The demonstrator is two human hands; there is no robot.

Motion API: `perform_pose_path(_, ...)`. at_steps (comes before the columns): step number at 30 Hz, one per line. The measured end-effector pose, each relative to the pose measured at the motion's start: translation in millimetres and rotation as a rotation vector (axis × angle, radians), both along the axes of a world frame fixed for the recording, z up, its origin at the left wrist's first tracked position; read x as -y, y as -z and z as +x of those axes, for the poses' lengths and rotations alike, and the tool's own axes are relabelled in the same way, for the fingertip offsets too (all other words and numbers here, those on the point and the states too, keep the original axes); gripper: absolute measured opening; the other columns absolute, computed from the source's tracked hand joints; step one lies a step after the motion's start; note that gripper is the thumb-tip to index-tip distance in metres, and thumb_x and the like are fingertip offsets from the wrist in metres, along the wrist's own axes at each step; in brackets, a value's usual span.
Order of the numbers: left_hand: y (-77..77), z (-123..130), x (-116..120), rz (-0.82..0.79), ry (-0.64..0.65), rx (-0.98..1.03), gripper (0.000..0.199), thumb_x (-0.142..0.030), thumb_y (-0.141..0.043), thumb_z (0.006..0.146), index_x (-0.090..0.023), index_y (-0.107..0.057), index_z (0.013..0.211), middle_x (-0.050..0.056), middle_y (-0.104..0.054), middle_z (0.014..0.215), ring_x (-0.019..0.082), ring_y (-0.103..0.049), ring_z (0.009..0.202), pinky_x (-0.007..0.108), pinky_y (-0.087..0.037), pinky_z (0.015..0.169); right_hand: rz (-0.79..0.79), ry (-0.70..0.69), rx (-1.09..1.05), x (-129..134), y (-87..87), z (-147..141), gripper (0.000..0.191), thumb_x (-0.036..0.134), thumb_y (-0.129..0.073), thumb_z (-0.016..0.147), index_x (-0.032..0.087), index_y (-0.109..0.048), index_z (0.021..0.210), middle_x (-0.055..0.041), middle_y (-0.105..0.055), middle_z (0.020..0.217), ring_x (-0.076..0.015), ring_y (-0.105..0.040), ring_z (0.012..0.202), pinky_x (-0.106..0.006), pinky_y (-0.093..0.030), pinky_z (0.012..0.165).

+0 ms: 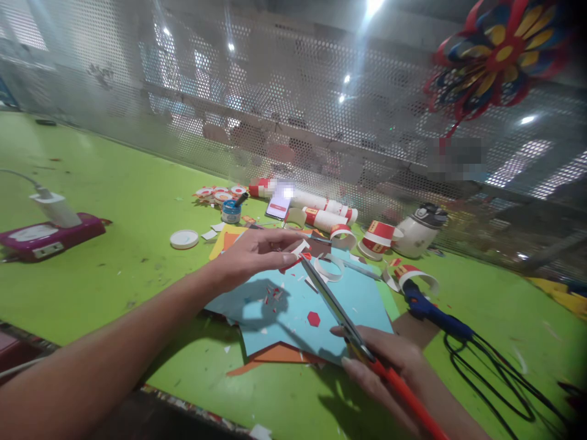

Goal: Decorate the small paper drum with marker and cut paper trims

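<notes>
Between the thumb and fingers of my left hand is a small red and white paper piece, held above a light blue paper sheet. My right hand grips red-handled scissors, whose long blades point up and left, with the tips at the paper piece. A red hexagonal paper piece lies on the blue sheet below the blades. Small red and white scraps are scattered to its left. A white paper ring rests behind the blades.
A blue glue gun with a black cable lies right. Behind are paper cups, a white jar, a phone and a blue pot. A purple power strip sits left; a perforated screen stands behind.
</notes>
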State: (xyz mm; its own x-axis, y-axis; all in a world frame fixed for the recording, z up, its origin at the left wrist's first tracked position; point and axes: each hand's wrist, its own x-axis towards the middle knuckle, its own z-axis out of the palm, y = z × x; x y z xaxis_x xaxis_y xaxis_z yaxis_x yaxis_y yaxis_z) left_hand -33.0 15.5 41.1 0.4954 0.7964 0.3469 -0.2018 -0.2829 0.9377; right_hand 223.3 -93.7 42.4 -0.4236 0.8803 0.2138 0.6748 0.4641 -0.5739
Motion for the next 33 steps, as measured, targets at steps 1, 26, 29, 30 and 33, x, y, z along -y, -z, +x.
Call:
perform_pose_path(1,0.2,0.2,-0.1,0.005,0.001,0.0,0.043,-0.033,-0.073,0.078,-0.017,-0.069,0.118,0.01,-0.069,0.101,0.017,-0.059,0.083,0.029,-0.048,0.069,0.003,0.004,0.007,-0.3,-0.3,0.2,0.031,0.033,-0.057,0.088,0.019,-0.074,0.109,-0.0046,-0.075,0.077,-0.0165,-0.066,0.061,-0.023,-0.053,0.056)
perform_pose_path(26,0.7,-0.6,0.0,-0.002,0.012,-0.028,0.039,-0.034,-0.072,0.08,-0.016,-0.07,0.114,0.008,-0.068,0.095,0.017,-0.059,0.079,0.03,-0.047,0.068,0.104,-0.023,0.004,-1.4,4.3,2.2,0.024,0.028,-0.06,0.087,0.019,-0.075,0.103,-0.0041,-0.08,0.086,-0.0157,-0.073,0.067,-0.018,-0.055,0.058)
perform_pose_path(29,0.7,-0.6,0.2,0.002,0.023,-0.024,0.038,-0.034,-0.072,0.081,-0.017,-0.07,0.114,0.008,-0.067,0.093,0.016,-0.059,0.077,0.029,-0.047,0.068,0.119,-0.019,0.013,0.3,3.5,0.8,0.024,0.028,-0.059,0.086,0.019,-0.076,0.101,-0.005,-0.08,0.087,-0.0171,-0.074,0.07,-0.019,-0.056,0.059)
perform_pose_path(30,0.8,-0.6,0.2,0.003,0.028,-0.021,0.037,-0.034,-0.072,0.081,-0.018,-0.07,0.114,0.007,-0.067,0.093,0.015,-0.058,0.077,0.029,-0.047,0.068,0.128,-0.011,0.016,0.4,3.4,0.6,0.023,0.028,-0.059,0.086,0.019,-0.076,0.1,-0.0049,-0.08,0.086,-0.0172,-0.074,0.069,-0.019,-0.056,0.059)
perform_pose_path(33,1.5,-0.5,-0.2,0.0,0.032,-0.01,0.036,-0.033,-0.072,0.081,-0.017,-0.07,0.113,0.007,-0.067,0.093,0.015,-0.058,0.076,0.029,-0.047,0.068,0.14,-0.02,0.041,-1.1,4.2,1.3,0.021,0.027,-0.059,0.086,0.019,-0.076,0.097,-0.004,-0.079,0.082,-0.0163,-0.074,0.066,-0.018,-0.055,0.057)
